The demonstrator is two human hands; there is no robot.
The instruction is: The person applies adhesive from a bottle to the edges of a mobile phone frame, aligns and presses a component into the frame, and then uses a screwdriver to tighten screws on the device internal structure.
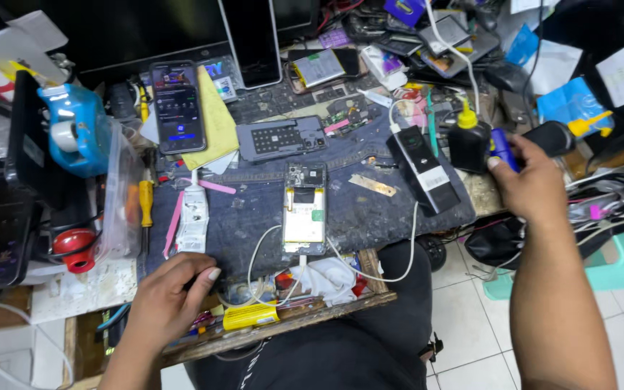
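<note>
An opened phone (305, 208) with its back off lies in the middle of a dark denim mat (370, 209), a white cable plugged into its lower end. My left hand (171, 296) rests on the mat's near left corner, fingers curled, close to a white tube (193, 217); whether it grips anything I cannot tell. My right hand (532, 180) reaches to the right edge of the bench and closes on a small blue object (501, 148) beside a black bottle with a yellow nozzle (467, 141).
A lit phone (177, 107) lies on yellow paper at the back left. A grey phone back cover (281, 137) and a black rectangular device (422, 167) sit on the mat. A blue tape dispenser (77, 130), a yellow screwdriver (146, 202) and cluttered parts surround it.
</note>
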